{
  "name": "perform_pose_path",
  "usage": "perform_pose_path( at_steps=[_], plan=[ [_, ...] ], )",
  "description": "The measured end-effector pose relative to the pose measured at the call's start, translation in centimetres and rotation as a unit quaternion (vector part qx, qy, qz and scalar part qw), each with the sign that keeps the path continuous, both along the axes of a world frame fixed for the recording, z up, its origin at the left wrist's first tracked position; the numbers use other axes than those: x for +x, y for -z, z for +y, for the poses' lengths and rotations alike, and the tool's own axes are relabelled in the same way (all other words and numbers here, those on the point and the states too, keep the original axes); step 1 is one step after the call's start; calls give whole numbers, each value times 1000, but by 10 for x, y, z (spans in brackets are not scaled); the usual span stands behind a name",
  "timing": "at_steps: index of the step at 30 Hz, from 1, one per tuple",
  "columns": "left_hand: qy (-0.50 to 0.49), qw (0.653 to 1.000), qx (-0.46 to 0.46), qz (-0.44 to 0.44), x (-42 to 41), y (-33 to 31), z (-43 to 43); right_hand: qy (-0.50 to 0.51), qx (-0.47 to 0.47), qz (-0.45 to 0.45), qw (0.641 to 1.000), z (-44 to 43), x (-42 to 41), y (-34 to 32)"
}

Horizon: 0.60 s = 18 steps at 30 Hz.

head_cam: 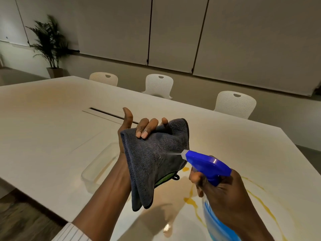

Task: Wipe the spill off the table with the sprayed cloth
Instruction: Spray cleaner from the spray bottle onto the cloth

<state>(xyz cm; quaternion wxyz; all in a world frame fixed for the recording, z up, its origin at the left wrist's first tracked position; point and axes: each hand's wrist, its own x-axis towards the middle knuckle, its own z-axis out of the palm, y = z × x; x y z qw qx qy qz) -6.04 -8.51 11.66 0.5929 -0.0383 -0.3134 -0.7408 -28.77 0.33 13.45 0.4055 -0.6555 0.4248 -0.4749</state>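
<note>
My left hand (137, 129) holds a folded dark grey cloth (156, 157) up above the white table (52, 119), fingers curled over its top edge and thumb raised. My right hand (224, 192) grips a spray bottle (206, 162) with a blue trigger head and blue liquid, its nozzle pointing left at the cloth. A thin mist runs from the nozzle to the cloth. A yellow-orange spill (192, 201) streaks the table below and to the right of my hands.
A clear plastic container (97, 169) sits on the table left of my left forearm. A cable slot (104, 112) runs across the table's middle. Three white chairs (159, 85) stand along the far edge. A potted plant (50, 44) is at the back left.
</note>
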Motion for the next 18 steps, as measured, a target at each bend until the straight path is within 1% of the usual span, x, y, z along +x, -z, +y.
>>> perform_pose_path(
  at_steps=[2, 5, 9, 15, 18],
  plan=[
    [0, 1000, 3, 1, 2, 2, -3, 13, -10, 14, 1000, -1, 0, 1],
    [10, 1000, 0, 4, 6, 5, -8, 31, -13, -5, 999, -6, -1, 0],
    [22, 999, 0, 24, 6, 10, -14, 74, -12, 11, 997, -15, -7, -5],
    [30, 998, 11, 60, -7, 15, -22, 89, -28, 28, 995, -32, -16, -2],
    [24, 998, 15, 52, -12, 18, -25, 92, -30, 44, 994, -36, -18, 3]
  ],
)
